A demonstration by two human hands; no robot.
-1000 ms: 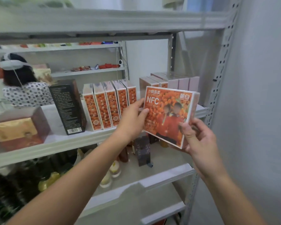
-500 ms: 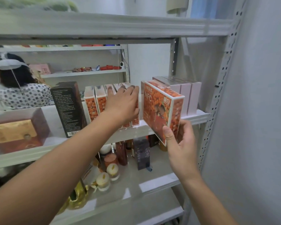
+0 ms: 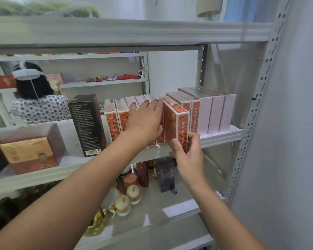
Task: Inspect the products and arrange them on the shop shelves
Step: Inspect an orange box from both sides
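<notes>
Grip noted nearest the camera: the right hand (image 3: 188, 156) is closed round the lower end of an orange-printed carton (image 3: 176, 121), with the thumb on its narrow front face and the fingers on its right side. The carton is held upright at the front edge of the middle shelf (image 3: 222, 137), narrow face outward. That face is covered with small orange fruits, edged in white, and bears a column of pale characters. Whether its base rests on the shelf cannot be told, as the hand covers it. The left hand (image 3: 145, 121) is laid flat, fingers straight, against the row of matching cartons (image 3: 114, 121) just to the left. Pink boxes (image 3: 215, 112) are ranged to the right, and a tall black box (image 3: 88, 125) further left. Beyond the shelving, a person in a patterned top (image 3: 40, 107) is seen from behind.
</notes>
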